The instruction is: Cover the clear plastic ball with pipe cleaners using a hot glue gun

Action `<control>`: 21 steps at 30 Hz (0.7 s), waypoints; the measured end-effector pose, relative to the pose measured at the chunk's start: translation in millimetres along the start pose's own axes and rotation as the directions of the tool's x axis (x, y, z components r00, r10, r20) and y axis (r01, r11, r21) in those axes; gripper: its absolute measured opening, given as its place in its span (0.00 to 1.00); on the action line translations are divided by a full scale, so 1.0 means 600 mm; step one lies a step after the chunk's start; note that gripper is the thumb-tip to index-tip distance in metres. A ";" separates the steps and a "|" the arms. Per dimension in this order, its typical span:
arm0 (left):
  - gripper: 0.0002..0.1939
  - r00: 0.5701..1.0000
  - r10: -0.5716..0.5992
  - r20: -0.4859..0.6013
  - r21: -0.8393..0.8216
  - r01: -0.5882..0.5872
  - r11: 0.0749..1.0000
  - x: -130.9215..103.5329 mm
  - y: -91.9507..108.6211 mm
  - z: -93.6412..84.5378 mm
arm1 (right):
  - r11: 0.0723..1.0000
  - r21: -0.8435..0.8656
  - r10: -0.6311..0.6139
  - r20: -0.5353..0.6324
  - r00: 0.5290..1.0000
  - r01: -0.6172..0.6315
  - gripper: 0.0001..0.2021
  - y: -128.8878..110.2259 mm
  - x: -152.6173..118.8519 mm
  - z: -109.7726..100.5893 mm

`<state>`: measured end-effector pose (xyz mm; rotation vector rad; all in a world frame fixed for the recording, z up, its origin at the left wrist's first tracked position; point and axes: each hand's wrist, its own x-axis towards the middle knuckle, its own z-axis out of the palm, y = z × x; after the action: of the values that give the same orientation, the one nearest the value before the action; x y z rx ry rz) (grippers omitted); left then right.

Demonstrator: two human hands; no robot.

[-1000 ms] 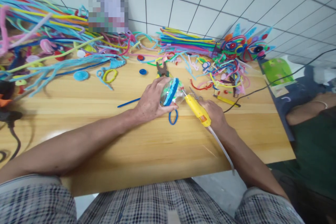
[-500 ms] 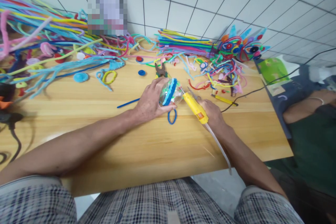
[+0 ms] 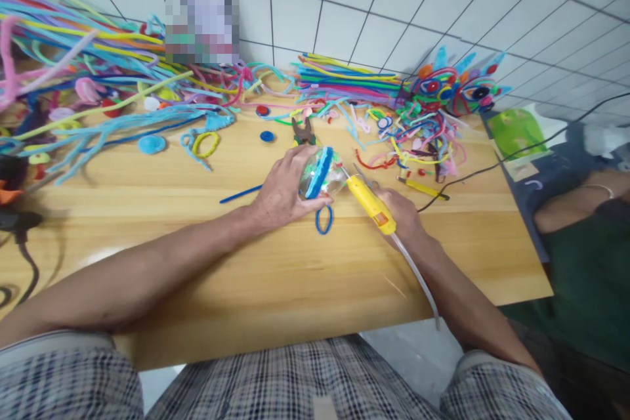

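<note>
My left hand [image 3: 283, 190] is closed around a clear rounded plastic piece [image 3: 336, 178] with a blue fuzzy strip [image 3: 321, 172] across it; its exact kind is unclear. In my right hand [image 3: 401, 210] is a yellow hot glue gun [image 3: 370, 202], a clear glue stick [image 3: 418, 275] trailing from its back end. The gun's nozzle points at the clear piece, close to its right side; whether they touch I cannot tell. Just below the piece lies a blue pipe-cleaner loop [image 3: 323, 219]. Pliers [image 3: 303, 131] rest behind my left hand.
Pipe cleaners [image 3: 123, 121] spread over the left of the table, with a bundle [image 3: 347, 82] along the wall. Scraps [image 3: 426, 138] and a yellow cutter [image 3: 423, 188] lie at right, near colourful masks [image 3: 457, 88]. A black cable [image 3: 492, 164] crosses there. Another person's arm [image 3: 573, 203] shows far right.
My right hand and the glue gun have shifted slightly right and down, drawing the nozzle a little away from the clear piece. My left hand keeps its hold, nearly still.
</note>
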<state>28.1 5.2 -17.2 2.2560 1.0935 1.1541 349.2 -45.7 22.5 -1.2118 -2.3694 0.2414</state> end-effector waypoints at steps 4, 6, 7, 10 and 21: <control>0.56 0.999 0.038 -0.014 0.009 -0.038 0.999 -0.002 -0.004 0.001 | 1.000 0.024 0.002 -0.002 1.000 -0.002 0.12 -0.003 0.003 -0.004; 0.56 0.999 0.053 -0.013 0.015 -0.052 0.999 -0.002 -0.006 0.001 | 0.999 0.023 0.023 0.007 1.000 -0.023 0.13 -0.003 0.003 -0.004; 0.56 0.999 0.053 -0.007 0.019 -0.053 0.998 -0.003 -0.007 0.001 | 0.999 0.020 0.034 0.015 0.999 -0.035 0.13 -0.003 0.003 -0.003; 0.57 0.999 0.052 0.007 0.022 -0.052 0.998 -0.003 -0.008 0.001 | 0.999 0.022 0.047 0.030 0.998 -0.047 0.12 -0.002 0.002 -0.001; 0.57 0.998 0.060 0.000 0.011 -0.060 0.998 -0.003 -0.006 0.001 | 0.999 0.026 0.033 0.040 0.999 -0.035 0.15 0.000 0.000 0.005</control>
<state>26.2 6.0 -20.6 2.3118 1.0419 1.1744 348.1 -45.6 19.9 -1.2469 -2.3735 0.3096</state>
